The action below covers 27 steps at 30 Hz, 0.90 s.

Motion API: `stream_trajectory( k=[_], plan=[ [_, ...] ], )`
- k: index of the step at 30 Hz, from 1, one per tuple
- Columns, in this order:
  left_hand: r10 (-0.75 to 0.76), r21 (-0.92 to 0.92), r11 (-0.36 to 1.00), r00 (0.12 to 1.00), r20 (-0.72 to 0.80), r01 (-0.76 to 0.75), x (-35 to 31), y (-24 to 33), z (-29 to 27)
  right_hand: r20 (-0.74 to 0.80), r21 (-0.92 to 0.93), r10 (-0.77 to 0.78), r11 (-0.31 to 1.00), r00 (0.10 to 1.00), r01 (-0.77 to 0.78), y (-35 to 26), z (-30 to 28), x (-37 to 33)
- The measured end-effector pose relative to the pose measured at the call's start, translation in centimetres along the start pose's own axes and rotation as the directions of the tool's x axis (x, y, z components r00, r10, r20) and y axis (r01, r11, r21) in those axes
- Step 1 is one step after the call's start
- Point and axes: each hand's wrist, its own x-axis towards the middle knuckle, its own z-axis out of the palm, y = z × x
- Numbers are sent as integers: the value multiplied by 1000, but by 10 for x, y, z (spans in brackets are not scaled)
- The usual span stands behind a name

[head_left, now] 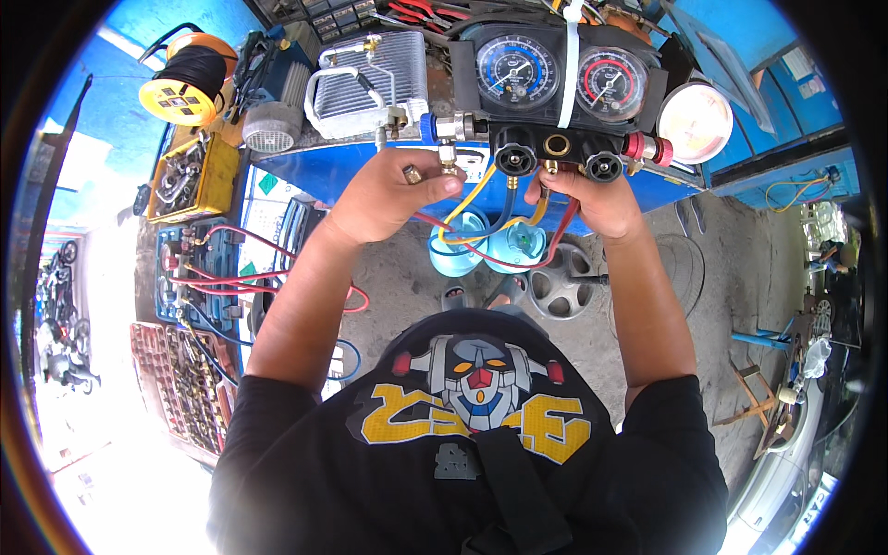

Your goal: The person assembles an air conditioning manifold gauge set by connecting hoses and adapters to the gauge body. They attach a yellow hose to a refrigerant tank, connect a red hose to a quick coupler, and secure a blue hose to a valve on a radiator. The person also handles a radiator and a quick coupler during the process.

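Observation:
In front of me is a manifold gauge set [578, 143] with a blue-ringed gauge [515, 74], a red-ringed gauge [610, 83] and two black knobs. My right hand [606, 203] is closed at its underside, by the right knob, with the thumb beside a brass port. A silver coupler with a blue knob [444, 129] sits at its left end, and a red coupler [647, 148] at its right. Closed just below the blue coupler, my left hand [384, 196] has a small brass fitting [413, 174] between its fingers. Yellow, blue and red hoses [495, 227] hang below the knobs.
A finned metal condenser [393, 74] stands back left, beside a yellow parts bin [199, 180] and cable reel [185, 88]. Socket sets [185, 379] and a case with red hoses [190, 268] lie left. Teal canisters [458, 250] and a wheel cover [562, 282] are below.

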Motion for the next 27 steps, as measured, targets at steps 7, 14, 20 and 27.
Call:
stream_trajectory(
  k=[7, 14, 20, 27],
  plan=[
    [-82, 148, 985, 996, -32, 86, -2, 9, 7, 9, 13, -11, 1000, 1000, 11, -2, -2, -5],
    [-92, 209, 972, 993, -75, 106, 3, 7, 13, -34, -27, 10, 1000, 999, -11, -2, -4, -9],
    [12, -227, 974, 997, 79, 6, 6, 6, 9, -4, 30, 8, 1000, 1000, -8, -1, -6, -11],
    [-15, 99, 995, 986, -167, 32, 15, -4, 19, -84, -39, 27, 999, 996, -30, 2, -4, -13]
  ],
)
